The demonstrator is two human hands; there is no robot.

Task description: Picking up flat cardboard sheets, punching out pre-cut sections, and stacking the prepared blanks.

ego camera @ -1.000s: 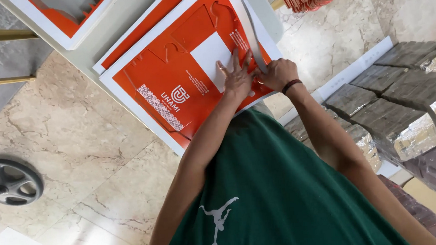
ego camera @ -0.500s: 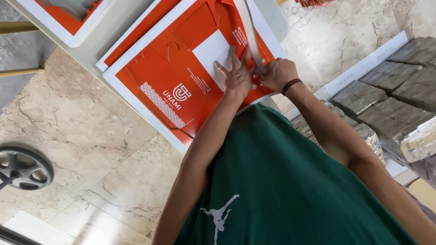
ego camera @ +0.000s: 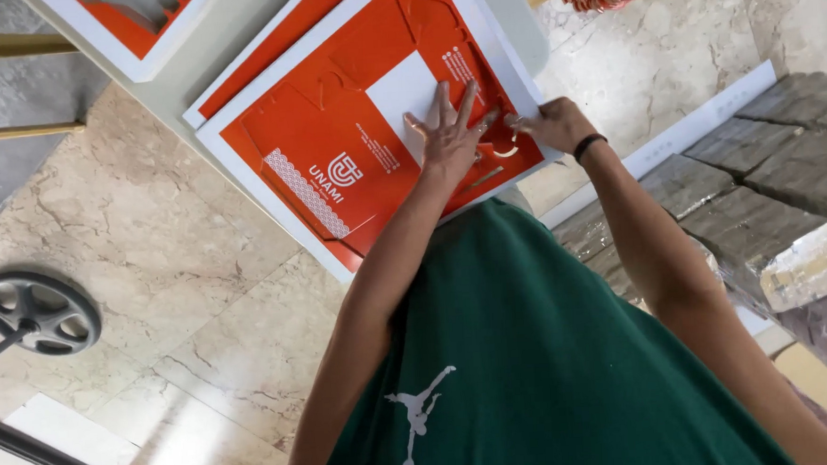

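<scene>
Orange sheet (ego camera: 352,132), die-cut with a white border and white panel, is lying on the pale surface (ego camera: 225,54) under both hands. The left hand (ego camera: 448,132) is pressing flat, fingers spread; the right hand (ego camera: 547,124) is pinching a cut piece at the sheet's near edge. A hard tug could be tearing the thin tabs, or sliding the sheet off. Beyond the hands, more orange sheets (ego camera: 129,16) are lying; right of them, wrapped grey bundles (ego camera: 788,184) are sitting.

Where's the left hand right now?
In the head view, upper middle: the left hand lies flat on the orange printed sheet, just left of the right hand at the sheet's edge.
</scene>
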